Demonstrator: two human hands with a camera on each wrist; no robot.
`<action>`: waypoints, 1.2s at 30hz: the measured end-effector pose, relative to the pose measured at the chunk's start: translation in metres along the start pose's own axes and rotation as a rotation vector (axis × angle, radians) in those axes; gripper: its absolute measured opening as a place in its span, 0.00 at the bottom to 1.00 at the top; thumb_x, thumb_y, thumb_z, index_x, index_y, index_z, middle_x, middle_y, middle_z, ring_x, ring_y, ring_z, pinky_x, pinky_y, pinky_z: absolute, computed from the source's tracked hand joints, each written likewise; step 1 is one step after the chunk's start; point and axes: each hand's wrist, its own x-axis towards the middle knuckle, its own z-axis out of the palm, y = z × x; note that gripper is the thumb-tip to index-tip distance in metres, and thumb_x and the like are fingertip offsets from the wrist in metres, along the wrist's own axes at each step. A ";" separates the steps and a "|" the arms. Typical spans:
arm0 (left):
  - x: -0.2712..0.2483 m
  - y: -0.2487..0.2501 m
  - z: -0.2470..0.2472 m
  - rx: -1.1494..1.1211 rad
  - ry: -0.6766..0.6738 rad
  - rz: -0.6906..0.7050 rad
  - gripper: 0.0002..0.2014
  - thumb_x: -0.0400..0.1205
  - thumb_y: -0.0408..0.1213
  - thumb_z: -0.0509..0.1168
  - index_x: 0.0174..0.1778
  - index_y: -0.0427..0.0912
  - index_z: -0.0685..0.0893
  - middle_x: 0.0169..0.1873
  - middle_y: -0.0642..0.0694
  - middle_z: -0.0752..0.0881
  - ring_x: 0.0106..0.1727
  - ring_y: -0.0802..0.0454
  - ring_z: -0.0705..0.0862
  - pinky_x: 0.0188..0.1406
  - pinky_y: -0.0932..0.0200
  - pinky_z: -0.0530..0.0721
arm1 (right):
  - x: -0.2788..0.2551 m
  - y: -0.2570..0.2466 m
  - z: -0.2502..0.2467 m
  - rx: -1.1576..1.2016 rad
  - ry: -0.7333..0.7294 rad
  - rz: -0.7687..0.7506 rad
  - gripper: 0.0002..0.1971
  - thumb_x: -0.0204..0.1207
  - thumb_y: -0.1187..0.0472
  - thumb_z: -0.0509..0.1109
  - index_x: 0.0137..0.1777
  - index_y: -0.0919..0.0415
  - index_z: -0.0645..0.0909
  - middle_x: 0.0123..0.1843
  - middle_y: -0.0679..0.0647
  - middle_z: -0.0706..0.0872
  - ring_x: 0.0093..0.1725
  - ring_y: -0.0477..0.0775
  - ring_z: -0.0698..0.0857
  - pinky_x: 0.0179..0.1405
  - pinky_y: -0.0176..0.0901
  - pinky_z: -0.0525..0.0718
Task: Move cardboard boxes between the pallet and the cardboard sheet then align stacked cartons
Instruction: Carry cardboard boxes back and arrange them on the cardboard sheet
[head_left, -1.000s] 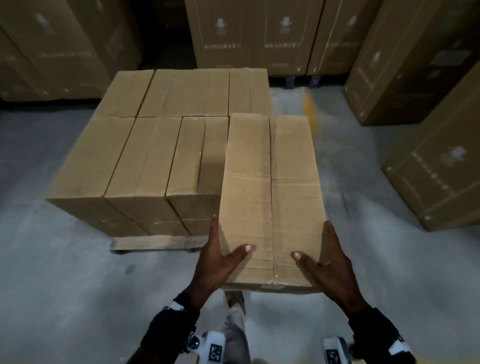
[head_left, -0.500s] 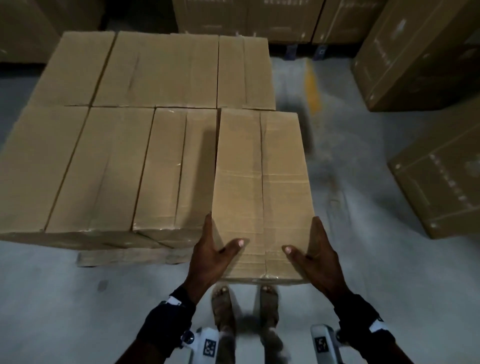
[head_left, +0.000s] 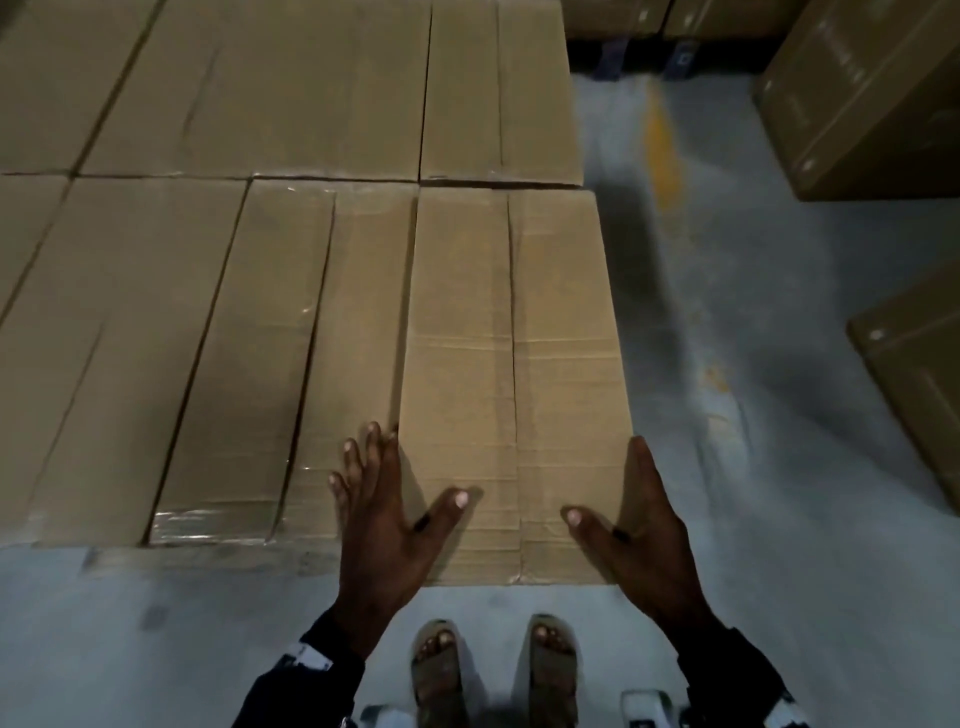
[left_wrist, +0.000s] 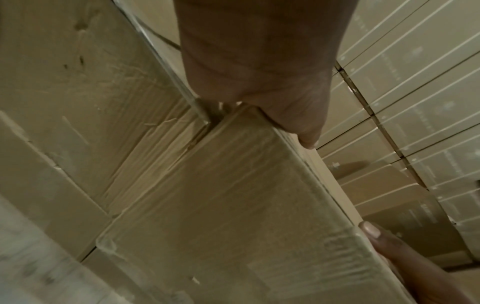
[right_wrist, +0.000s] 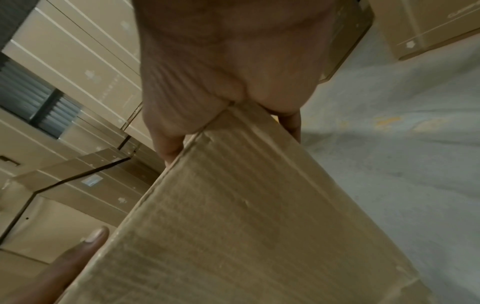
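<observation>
A long brown carton (head_left: 514, 364) lies at the near right corner of the layer of cartons, flush against its left neighbour (head_left: 311, 364) and the carton behind it. My left hand (head_left: 384, 499) has its fingers spread flat on the neighbour's top and its thumb on the carton. My right hand (head_left: 644, 514) lies with straight fingers along the carton's right side, thumb on top. The left wrist view shows my palm (left_wrist: 259, 72) at the taped carton's (left_wrist: 233, 205) corner. In the right wrist view my right hand (right_wrist: 228, 61) presses the carton's (right_wrist: 246, 216) edge. A pallet board (head_left: 182, 558) shows under the stack.
Tall printed cartons (head_left: 857, 93) stand at the far right, another (head_left: 914, 405) at the right edge. Grey concrete floor (head_left: 753, 467) with a yellow mark (head_left: 665, 150) runs between them and the stack. My sandalled feet (head_left: 493, 670) stand just before the carton.
The carton has gone forward and down into the near right slot of the layer. My left fingers have come off its left side and now spread over the neighbouring carton.
</observation>
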 end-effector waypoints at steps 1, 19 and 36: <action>0.004 -0.003 0.004 0.028 0.005 0.006 0.55 0.73 0.79 0.56 0.89 0.44 0.54 0.89 0.51 0.46 0.88 0.54 0.36 0.86 0.40 0.37 | 0.005 0.005 0.003 -0.003 0.002 0.002 0.57 0.64 0.41 0.82 0.86 0.33 0.48 0.86 0.38 0.64 0.82 0.40 0.66 0.81 0.53 0.73; 0.035 -0.020 0.013 0.395 -0.093 0.207 0.46 0.84 0.68 0.46 0.85 0.29 0.61 0.84 0.32 0.63 0.85 0.30 0.60 0.79 0.25 0.61 | 0.035 0.020 0.022 0.038 -0.031 -0.037 0.55 0.72 0.52 0.83 0.90 0.48 0.47 0.87 0.37 0.56 0.82 0.30 0.55 0.82 0.30 0.59; 0.016 -0.076 -0.019 0.605 -0.279 0.524 0.51 0.79 0.73 0.46 0.88 0.38 0.49 0.88 0.39 0.49 0.88 0.38 0.48 0.83 0.38 0.45 | 0.011 0.064 0.006 -0.052 -0.132 -0.143 0.63 0.66 0.45 0.84 0.91 0.49 0.43 0.89 0.43 0.61 0.82 0.39 0.66 0.70 0.16 0.66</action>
